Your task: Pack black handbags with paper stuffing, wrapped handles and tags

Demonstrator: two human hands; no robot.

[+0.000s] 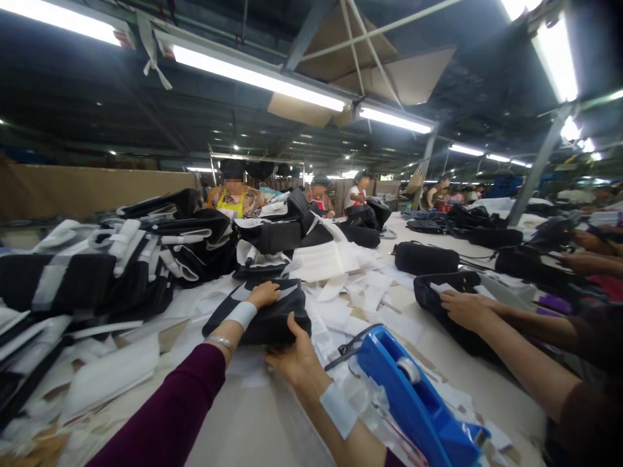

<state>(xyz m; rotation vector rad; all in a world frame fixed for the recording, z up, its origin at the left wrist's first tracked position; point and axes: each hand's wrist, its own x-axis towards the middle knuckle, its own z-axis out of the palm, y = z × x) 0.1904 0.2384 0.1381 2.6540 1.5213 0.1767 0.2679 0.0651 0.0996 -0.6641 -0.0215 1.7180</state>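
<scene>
A black fabric bag piece [265,318] with white trim lies on the table in front of me. My left hand [263,294] rests on its top, fingers curled over the far edge. My right hand [294,357] grips its near right corner, thumb on top. Both wrists carry white tape bands; the left sleeve is maroon. White paper sheets [355,292] lie scattered around the piece.
A blue tape dispenser [413,402] stands at the near right. Stacks of black-and-white bag pieces [121,272] fill the left. A co-worker's hand [464,308] handles a black bag [433,295] on the right. More people sit along the far side.
</scene>
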